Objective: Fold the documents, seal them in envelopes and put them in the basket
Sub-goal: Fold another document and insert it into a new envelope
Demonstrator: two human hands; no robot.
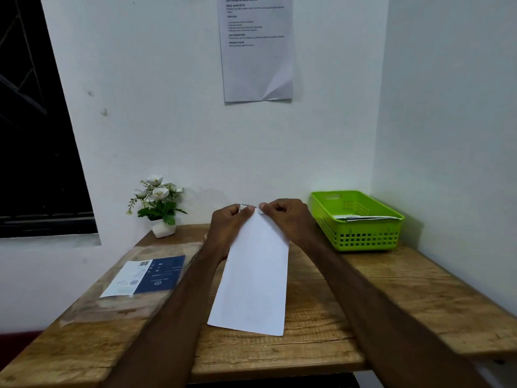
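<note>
Right now both my hands hold one white envelope [253, 275] over the desk [316, 312]: my left hand [228, 228] and my right hand [285, 217] each pinch its far end. One green basket [361, 236] sits far right, with what looks like a few envelopes inside. One flower pot [162, 228] stands far left, one plastic packet [145, 275] near left.

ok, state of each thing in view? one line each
envelope: held above the table, far end pinched by both hands
left hand: pinching envelope
right hand: pinching envelope
basket: upright, holds some papers
clear packet: flat on the table
wall sheet: hanging, lower corner creased
</note>
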